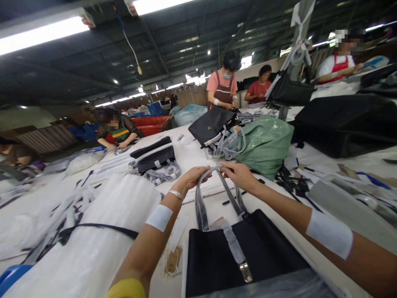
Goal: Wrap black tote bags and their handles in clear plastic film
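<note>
A black handbag (pixel 217 252) lies in front of me, with a metal clasp (pixel 245 272) on its wrapped front strap. Its handle (pixel 201 207), covered in clear plastic film, arches up and away from the bag. My left hand (pixel 198 176) pinches the top of that handle from the left. Close beside it, my right hand (pixel 237 174) grips the same handle with thumb and fingers pressed together. Clear film covers the lower part of the bag. A brown hang tag (pixel 173 260) rests on the table left of the bag.
A large white foam roll (pixel 118 211) lies at my left. Ahead are another black bag (pixel 214 126), a green plastic sack (pixel 266 140) and black pieces (pixel 156 155). A grey plastic bin (pixel 347 207) stands right. Several co-workers, one in a brown apron (pixel 225 89), work around the tables.
</note>
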The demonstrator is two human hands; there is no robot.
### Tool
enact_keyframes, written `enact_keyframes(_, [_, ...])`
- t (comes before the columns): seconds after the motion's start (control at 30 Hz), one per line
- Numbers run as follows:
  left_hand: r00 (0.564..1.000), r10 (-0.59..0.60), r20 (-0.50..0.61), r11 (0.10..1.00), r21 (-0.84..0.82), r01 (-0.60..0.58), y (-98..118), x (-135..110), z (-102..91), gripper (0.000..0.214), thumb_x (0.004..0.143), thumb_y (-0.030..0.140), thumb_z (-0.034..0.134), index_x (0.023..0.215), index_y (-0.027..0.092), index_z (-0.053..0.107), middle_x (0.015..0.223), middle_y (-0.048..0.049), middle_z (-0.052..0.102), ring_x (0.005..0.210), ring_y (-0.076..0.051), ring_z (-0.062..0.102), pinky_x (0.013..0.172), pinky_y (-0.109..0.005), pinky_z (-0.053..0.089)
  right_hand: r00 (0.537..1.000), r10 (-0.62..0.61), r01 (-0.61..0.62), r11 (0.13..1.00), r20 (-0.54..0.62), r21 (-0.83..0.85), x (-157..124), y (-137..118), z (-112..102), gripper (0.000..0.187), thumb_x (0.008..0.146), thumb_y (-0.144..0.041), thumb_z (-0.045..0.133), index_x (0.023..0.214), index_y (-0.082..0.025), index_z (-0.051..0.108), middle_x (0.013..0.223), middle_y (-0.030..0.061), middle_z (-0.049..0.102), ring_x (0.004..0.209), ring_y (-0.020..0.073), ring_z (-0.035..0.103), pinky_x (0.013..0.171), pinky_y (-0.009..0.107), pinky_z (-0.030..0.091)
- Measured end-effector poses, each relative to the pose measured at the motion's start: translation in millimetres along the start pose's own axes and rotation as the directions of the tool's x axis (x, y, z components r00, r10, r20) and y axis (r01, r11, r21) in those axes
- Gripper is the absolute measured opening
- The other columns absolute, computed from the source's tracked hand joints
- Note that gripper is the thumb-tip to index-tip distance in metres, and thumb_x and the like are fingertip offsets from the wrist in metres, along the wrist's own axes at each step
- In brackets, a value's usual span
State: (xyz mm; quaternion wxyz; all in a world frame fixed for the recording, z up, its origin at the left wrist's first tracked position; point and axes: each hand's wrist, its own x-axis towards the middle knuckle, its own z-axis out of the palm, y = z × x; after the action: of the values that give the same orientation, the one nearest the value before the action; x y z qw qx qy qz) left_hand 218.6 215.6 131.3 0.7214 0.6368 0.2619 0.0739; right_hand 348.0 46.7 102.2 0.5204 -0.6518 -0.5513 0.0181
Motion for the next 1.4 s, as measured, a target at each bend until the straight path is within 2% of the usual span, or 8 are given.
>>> enact_keyframes(0.1, [1.0, 0.009, -0.002, 1.0, -0.001, -0.009, 1, 1, 4.7, 0.03, 0.083, 0.039, 0.074, 0.079, 0.01, 0.065, 0.068, -0.0048, 0.064, 0.058, -0.009, 0.056, 0.057, -0.02, 0.046, 0.998, -0.033, 0.032, 0.999, 0.055, 0.018, 2, -5, -1, 0.027, 0.095, -0.033, 0.05, 0.105, -0.024, 0.074, 0.083, -0.0007, 0.074, 0.068, 0.0152, 0.069, 0.07, 0.026, 0.052])
enact_keyframes(0.37, [0.995, 0.057, 0.08, 0.998, 0.032, -0.06, 8, -10, 13.3, 0.054, 0.087, 0.065, 0.054, 0.095, 0.014, 0.069, 0.094, -0.0087, 0.067, 0.072, -0.011, 0.06, 0.067, -0.023, 0.051, 0.995, 0.034, -0.035, 0.999, -0.096, -0.006, 21, 2, 8, 0.025, 0.092, -0.03, 0.054, 0.101, -0.021, 0.075, 0.116, 0.0085, 0.071, 0.116, 0.0271, 0.06, 0.104, 0.042, 0.042])
enact_keyframes(0.63, [0.961, 0.248, 0.124, 0.94, 0.211, -0.27, 16, -18, 7.6, 0.053, 0.075, 0.057, 0.074, 0.106, 0.014, 0.07, 0.095, -0.0061, 0.062, 0.058, -0.004, 0.04, 0.051, -0.018, 0.031, 0.983, 0.085, -0.122, 0.965, 0.164, 0.232, 12, 0, 19, 0.055, 0.102, -0.053, 0.028, 0.138, -0.019, 0.051, 0.092, 0.0077, 0.073, 0.062, 0.014, 0.065, 0.06, 0.027, 0.055])
enact_keyframes(0.73, [0.944, 0.305, 0.126, 0.888, 0.32, -0.33, 15, -20, 5.3, 0.049, 0.08, 0.057, 0.068, 0.102, 0.014, 0.072, 0.09, -0.0055, 0.064, 0.059, -0.007, 0.04, 0.054, -0.02, 0.032, 0.989, 0.046, -0.057, 0.996, 0.142, 0.071, 8, 4, 18, 0.054, 0.095, -0.048, 0.05, 0.141, -0.02, 0.049, 0.088, 0.0034, 0.071, 0.069, 0.0163, 0.064, 0.066, 0.029, 0.053])
enact_keyframes(0.83, [0.93, 0.342, 0.137, 0.83, 0.42, -0.367, 15, -24, 4.3, 0.039, 0.081, 0.051, 0.069, 0.098, 0.016, 0.073, 0.082, -0.0028, 0.064, 0.061, -0.01, 0.04, 0.056, -0.021, 0.032, 0.996, 0.015, -0.003, 0.992, 0.091, -0.126, 8, 11, 18, 0.048, 0.099, -0.039, 0.042, 0.141, -0.018, 0.049, 0.087, 0.0046, 0.072, 0.083, 0.0206, 0.065, 0.077, 0.032, 0.049])
enact_keyframes(1.03, [0.971, 0.218, 0.095, 0.731, 0.644, -0.227, 5, -32, -3.2, 0.043, 0.083, 0.058, 0.062, 0.076, 0.017, 0.071, 0.058, 0.0002, 0.055, 0.055, -0.013, 0.041, 0.051, -0.023, 0.03, 0.975, -0.032, 0.115, 0.918, 0.219, -0.379, -8, 21, 24, 0.044, 0.095, -0.036, 0.053, 0.139, -0.028, 0.052, 0.099, 0.0078, 0.071, 0.085, 0.0228, 0.065, 0.069, 0.028, 0.043])
enact_keyframes(1.2, [0.995, 0.01, 0.1, 0.822, 0.565, -0.065, -5, -37, -10.7, 0.072, 0.087, 0.076, 0.034, 0.077, 0.014, 0.069, 0.069, -0.0033, 0.059, 0.051, -0.01, 0.04, 0.047, -0.023, 0.03, 0.96, -0.03, 0.175, 0.841, 0.278, -0.512, -19, 19, 28, 0.031, 0.1, -0.041, 0.044, 0.12, -0.032, 0.065, 0.091, 0.0042, 0.07, 0.078, 0.0185, 0.063, 0.063, 0.025, 0.037])
enact_keyframes(1.4, [0.963, -0.104, 0.249, 0.957, 0.29, 0.028, -19, -51, -7.7, 0.043, 0.077, 0.054, 0.071, 0.091, 0.013, 0.068, 0.071, 0.0005, 0.055, 0.053, -0.006, 0.042, 0.051, -0.019, 0.032, 0.946, -0.092, 0.244, 0.835, 0.312, -0.493, -28, 13, 22, 0.035, 0.101, -0.038, 0.04, 0.127, -0.031, 0.062, 0.097, 0.0052, 0.071, 0.084, 0.02, 0.065, 0.066, 0.026, 0.041])
